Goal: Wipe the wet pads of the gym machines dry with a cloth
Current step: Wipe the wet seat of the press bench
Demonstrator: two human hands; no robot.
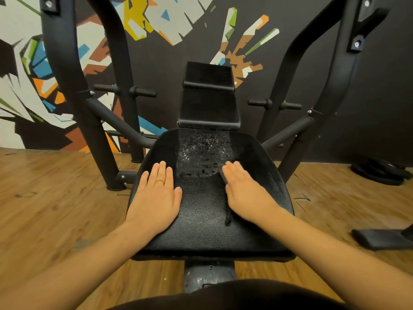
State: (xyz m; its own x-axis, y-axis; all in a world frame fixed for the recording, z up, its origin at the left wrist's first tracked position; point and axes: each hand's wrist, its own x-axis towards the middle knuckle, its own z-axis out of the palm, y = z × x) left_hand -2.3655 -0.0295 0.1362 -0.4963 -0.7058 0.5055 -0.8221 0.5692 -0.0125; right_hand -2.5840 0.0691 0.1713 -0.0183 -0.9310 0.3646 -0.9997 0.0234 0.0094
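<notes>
A black textured seat pad (pixel 201 222) of a gym machine lies in front of me. Water drops (pixel 204 148) cover its far middle part, and the near part looks smooth. My left hand (pixel 156 195), with a ring on one finger, rests flat on the pad's left side. On the right side, my right hand (pixel 243 193) presses flat on a dark cloth (pixel 223 176). Only the cloth's edge shows beside the fingers, and a dark strand trails near the wrist. A black back pad (pixel 209 104) rises behind the seat.
Black curved frame tubes (pixel 67 86) stand left and right of the seat, with plate pegs (pixel 274 104) behind. Weight plates (pixel 380 173) lie on the wooden floor at far right, and a black foot piece (pixel 380 239) is nearer. A painted wall closes the back.
</notes>
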